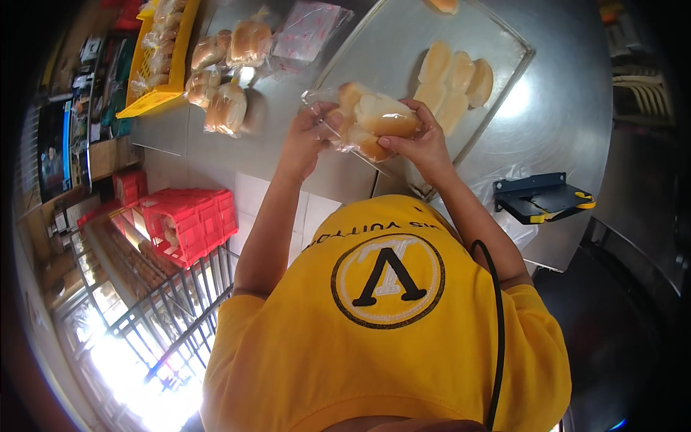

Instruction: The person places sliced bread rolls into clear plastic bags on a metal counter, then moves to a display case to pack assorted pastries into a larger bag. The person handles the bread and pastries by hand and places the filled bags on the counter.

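Note:
Over the front of the metal counter, a cluster of soft bread rolls (392, 124) sits between my two hands, with a clear plastic bag (322, 97) around its left side. My left hand (311, 133) is closed on the bag, its fingers partly covered by the film. On the right, my right hand (426, 142) grips the rolls, thumb in front and fingers behind. I cannot tell whether every roll is fully inside the bag. Just beyond my right hand, several loose rolls (452, 79) lie side by side on a metal tray (497, 39).
Bagged rolls (229, 106) and flat clear bags (309, 32) lie at the far left of the counter. A yellow crate (150, 103) holds more bagged bread. A dark blue and yellow device (540, 198) stands at right, beside loose plastic (515, 230). Red crates (201, 223) are left, below.

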Action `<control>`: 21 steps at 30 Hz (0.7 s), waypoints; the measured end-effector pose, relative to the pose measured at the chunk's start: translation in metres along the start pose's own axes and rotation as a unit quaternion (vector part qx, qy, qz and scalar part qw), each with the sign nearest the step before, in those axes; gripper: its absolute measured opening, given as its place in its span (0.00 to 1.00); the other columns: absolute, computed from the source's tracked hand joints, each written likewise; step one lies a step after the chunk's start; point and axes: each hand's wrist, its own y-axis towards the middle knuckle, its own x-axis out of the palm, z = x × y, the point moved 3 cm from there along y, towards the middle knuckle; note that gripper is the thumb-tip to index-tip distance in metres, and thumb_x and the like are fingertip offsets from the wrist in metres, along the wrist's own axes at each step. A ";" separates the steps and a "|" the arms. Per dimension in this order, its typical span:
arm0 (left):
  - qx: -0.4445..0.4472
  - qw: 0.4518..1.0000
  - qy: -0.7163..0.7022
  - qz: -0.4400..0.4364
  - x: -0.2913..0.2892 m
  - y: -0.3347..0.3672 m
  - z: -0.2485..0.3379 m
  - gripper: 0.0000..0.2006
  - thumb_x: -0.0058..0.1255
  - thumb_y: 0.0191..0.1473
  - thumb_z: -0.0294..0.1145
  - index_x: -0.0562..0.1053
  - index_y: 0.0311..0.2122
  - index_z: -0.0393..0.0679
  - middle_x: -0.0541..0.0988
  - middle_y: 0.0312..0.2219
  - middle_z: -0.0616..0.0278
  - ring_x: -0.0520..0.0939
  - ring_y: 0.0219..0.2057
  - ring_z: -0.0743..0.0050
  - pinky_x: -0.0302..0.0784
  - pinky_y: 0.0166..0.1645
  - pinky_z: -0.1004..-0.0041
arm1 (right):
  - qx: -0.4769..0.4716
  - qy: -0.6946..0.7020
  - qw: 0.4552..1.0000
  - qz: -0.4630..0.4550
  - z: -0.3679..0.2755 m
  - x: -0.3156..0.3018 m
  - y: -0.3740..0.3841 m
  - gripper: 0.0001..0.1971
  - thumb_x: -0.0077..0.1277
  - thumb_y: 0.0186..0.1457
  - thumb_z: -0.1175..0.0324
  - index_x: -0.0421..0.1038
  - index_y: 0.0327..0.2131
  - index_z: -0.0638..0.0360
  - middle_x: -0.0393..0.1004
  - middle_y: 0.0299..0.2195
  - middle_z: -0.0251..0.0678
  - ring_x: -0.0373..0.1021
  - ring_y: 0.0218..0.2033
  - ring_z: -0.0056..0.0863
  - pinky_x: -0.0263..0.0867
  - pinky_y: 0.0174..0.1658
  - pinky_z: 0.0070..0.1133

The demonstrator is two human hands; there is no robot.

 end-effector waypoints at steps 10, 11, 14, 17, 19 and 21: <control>0.005 1.000 -0.010 -0.019 0.018 -0.007 -0.001 0.13 0.55 0.54 0.34 0.71 0.42 0.41 0.75 0.31 0.67 0.75 0.31 0.79 0.71 0.33 0.79 | -0.340 -0.542 0.767 0.039 -0.035 0.021 -0.013 0.41 0.67 0.30 0.71 0.62 0.54 0.44 0.54 0.54 0.49 0.56 0.55 0.47 0.64 0.51 0.34; 0.006 1.000 0.022 -0.005 0.019 -0.008 0.004 0.13 0.55 0.54 0.34 0.71 0.42 0.41 0.75 0.30 0.67 0.76 0.31 0.79 0.71 0.33 0.79 | -0.331 -0.521 0.786 0.047 -0.031 0.019 -0.011 0.39 0.66 0.30 0.72 0.64 0.52 0.43 0.57 0.52 0.48 0.58 0.52 0.49 0.63 0.51 0.35; 0.221 0.932 0.286 0.001 0.013 -0.009 0.009 0.14 0.54 0.54 0.34 0.71 0.44 0.41 0.77 0.30 0.67 0.76 0.28 0.79 0.71 0.32 0.79 | -0.320 -0.530 0.783 0.063 -0.023 0.011 -0.010 0.36 0.64 0.32 0.72 0.66 0.51 0.43 0.61 0.48 0.48 0.61 0.47 0.50 0.62 0.49 0.36; 0.195 0.921 0.333 0.053 0.001 -0.021 0.031 0.14 0.53 0.55 0.34 0.71 0.46 0.41 0.77 0.29 0.65 0.77 0.27 0.81 0.73 0.31 0.79 | -0.291 -0.568 0.764 0.098 -0.011 0.000 -0.011 0.38 0.64 0.31 0.74 0.64 0.52 0.45 0.59 0.48 0.48 0.61 0.48 0.48 0.63 0.50 0.34; 0.135 0.969 0.206 0.032 -0.012 -0.022 0.051 0.15 0.51 0.57 0.37 0.71 0.45 0.41 0.77 0.29 0.66 0.76 0.27 0.81 0.73 0.30 0.79 | -0.252 -0.548 0.789 0.118 -0.010 -0.009 -0.017 0.39 0.64 0.32 0.74 0.61 0.54 0.48 0.59 0.49 0.47 0.61 0.50 0.46 0.64 0.52 0.32; 0.086 0.986 0.142 0.024 -0.032 -0.021 0.057 0.15 0.49 0.58 0.41 0.71 0.45 0.41 0.76 0.29 0.66 0.76 0.27 0.82 0.73 0.30 0.80 | -0.204 -0.480 0.845 0.117 -0.012 -0.016 -0.028 0.39 0.63 0.36 0.74 0.59 0.55 0.51 0.61 0.49 0.44 0.63 0.50 0.41 0.64 0.53 0.30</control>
